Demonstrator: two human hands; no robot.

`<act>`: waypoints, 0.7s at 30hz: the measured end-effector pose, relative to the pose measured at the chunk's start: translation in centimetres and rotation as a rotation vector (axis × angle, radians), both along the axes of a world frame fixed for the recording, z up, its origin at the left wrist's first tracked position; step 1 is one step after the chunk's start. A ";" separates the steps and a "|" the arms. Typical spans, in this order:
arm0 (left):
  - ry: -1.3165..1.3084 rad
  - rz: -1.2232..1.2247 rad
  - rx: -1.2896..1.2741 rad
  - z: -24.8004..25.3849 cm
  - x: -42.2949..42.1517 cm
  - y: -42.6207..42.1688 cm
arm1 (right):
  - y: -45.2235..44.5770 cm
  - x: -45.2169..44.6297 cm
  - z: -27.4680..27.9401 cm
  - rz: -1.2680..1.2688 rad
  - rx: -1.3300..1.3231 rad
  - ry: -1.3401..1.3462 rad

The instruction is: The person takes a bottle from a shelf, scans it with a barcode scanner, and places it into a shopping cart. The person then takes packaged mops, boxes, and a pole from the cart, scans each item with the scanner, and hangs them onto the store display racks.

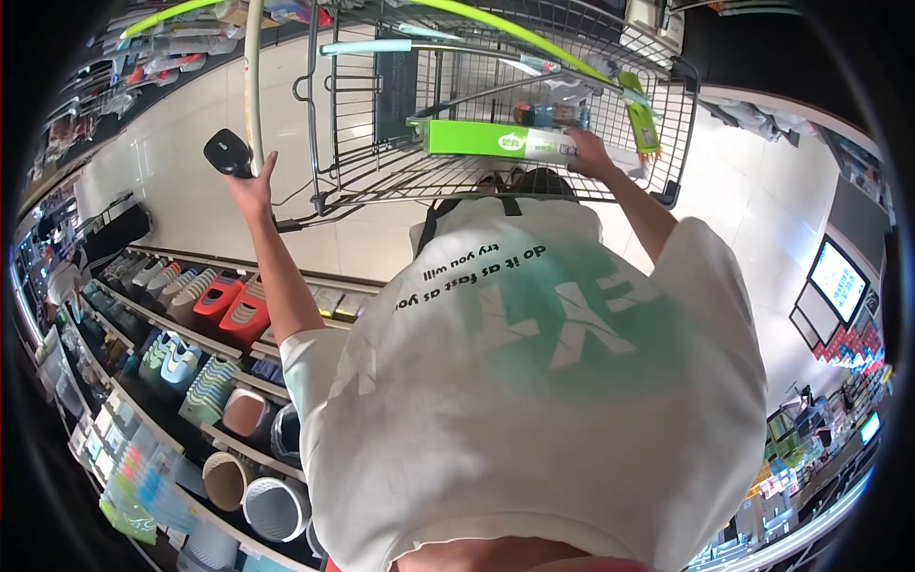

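Observation:
My left hand [251, 191] is closed around a black, rounded object [227, 152] with a small white mark; its fingers are mostly hidden behind it, and the thumb points up. A pale pole [253, 81] runs right beside this object. My right hand [591, 155] grips the right end of a long green and white box [477, 139], held level over the wire shopping cart [317, 143]. Lying across the cart are a bright green pole [519, 30] and a pole with a light blue grip [367, 46]. A green flat head [641, 119] sits at the cart's right side.
To my left, shelves hold stacked baskets, with red bins [244, 315], blue-green bins [208, 389] and a white basket [276, 508]. Packaged goods [152, 71] hang at the upper left. A lit screen [839, 278] stands on the right. Pale floor tiles [739, 181] surround the cart.

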State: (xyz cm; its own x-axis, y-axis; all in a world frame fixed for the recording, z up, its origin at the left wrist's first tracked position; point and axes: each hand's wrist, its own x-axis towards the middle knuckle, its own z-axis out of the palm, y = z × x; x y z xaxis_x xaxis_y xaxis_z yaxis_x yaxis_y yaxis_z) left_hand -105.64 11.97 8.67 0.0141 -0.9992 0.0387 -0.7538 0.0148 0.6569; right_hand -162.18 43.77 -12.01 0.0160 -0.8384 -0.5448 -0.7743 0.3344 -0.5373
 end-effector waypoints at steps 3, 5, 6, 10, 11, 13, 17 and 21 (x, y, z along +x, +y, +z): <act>-0.048 0.019 -0.038 0.1 -0.1 -0.1 | 0.0 -1.1 5.0 -0.177 -0.093 -0.144; -0.045 0.039 -0.032 0.3 -0.4 0.0 | -0.3 -1.8 6.9 -0.273 -0.126 -0.252; -0.018 0.049 -0.024 0.8 -0.9 0.0 | -0.6 -2.1 8.1 -0.323 -0.142 -0.306; 0.033 0.069 -0.062 0.8 -1.1 0.2 | -2.0 -3.0 13.3 -0.495 -0.231 -0.547; 0.046 0.060 -0.084 0.5 -0.9 0.1 | -2.7 -3.1 14.7 -0.543 -0.283 -0.664; 0.012 0.087 -0.066 1.2 -1.5 0.7 | -3.6 -3.6 17.4 -0.589 -0.331 -0.734; 0.034 0.104 -0.049 1.8 -2.0 1.1 | -5.0 -3.3 21.1 -0.756 -0.450 -0.865; 0.053 0.023 -0.266 1.1 -1.8 1.2 | -5.4 -3.3 23.5 -0.940 -0.667 -1.051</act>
